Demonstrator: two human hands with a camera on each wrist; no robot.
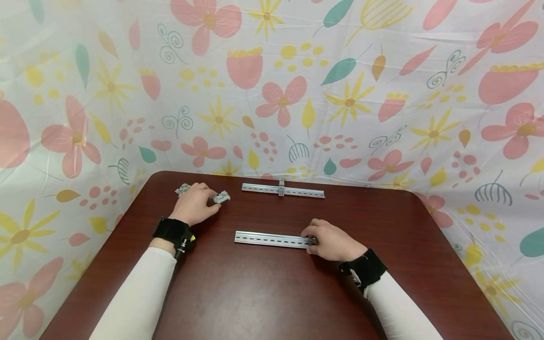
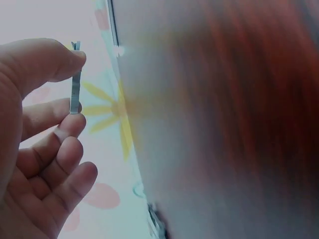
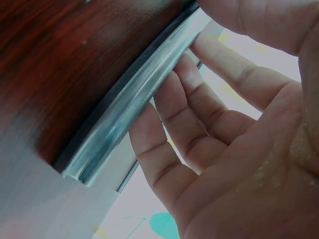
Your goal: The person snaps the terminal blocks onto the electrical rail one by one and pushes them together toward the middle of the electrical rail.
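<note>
We log the left hand (image 1: 194, 204) pinching a small grey clip (image 1: 221, 197) between thumb and fingers, the grip narrow. The right hand (image 1: 331, 241) grips the near rail (image 1: 269, 239) at its 3 o'clock end. Rail's long axis: roughly 9 to 3 o'clock. From the rail's free end we place the clip at about 11 o'clock, apart from it; the left hand is nearer that end. Dark bit (image 1: 312, 241) by the right fingers: we cannot identify it.
</note>
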